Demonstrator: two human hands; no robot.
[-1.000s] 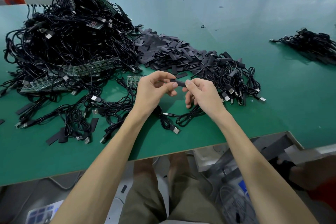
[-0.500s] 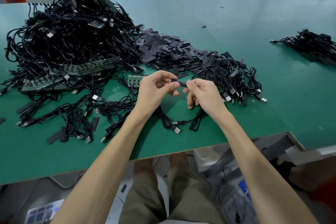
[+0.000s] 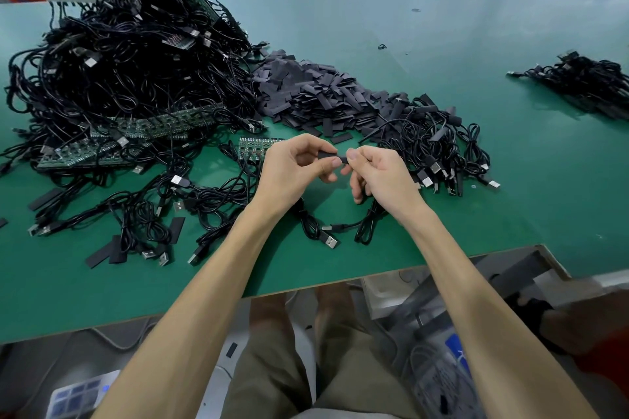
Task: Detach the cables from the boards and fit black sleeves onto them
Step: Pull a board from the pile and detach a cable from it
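Pinching one black sleeve (image 3: pixel 332 156), left hand (image 3: pixel 292 170) and right hand (image 3: pixel 383 177) at its ends, one cable (image 3: pixel 366 228) hanging below

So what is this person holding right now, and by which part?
A small black sleeve: the left hand pinches its left end, and the right hand pinches its right end.

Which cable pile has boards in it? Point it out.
The big pile at far left: green boards lie tangled in it. The middle pile and right pile show none.
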